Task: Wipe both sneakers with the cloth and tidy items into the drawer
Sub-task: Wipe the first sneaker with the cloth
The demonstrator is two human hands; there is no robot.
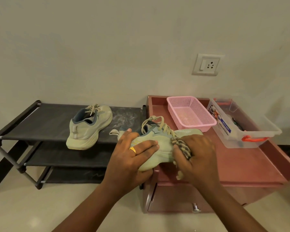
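Your left fingers [147, 144] lie nearly straight along the side of the held sneaker [162, 139]. The thumb hooks over the heel collar, so your left hand [132, 154] clasps the heel end and carries the shoe just above the front edge of the cabinet [241, 166]. Your right fingers [177, 158] curl tight around a bunched, patterned cloth [182, 146], and your right hand [197, 153] presses it against the midsole below the laces.

To wipe well, brace the heel firmly so the shoe does not twist under the pressure. Draw the cloth in long strokes along the sole edge toward the toe, not in dabs. Turn the shoe with your left wrist to bring the far side and the toe up to the cloth, and refold the cloth when its face looks dirty.

The second sneaker [89, 128] sits on the top shelf of the shoe rack [40, 121], well apart and, by my reading, yet to be wiped. The drawer [174, 203] below the cabinet top looks closed or nearly so. The pink basket [191, 113] and the clear box [251, 131] wait on top.
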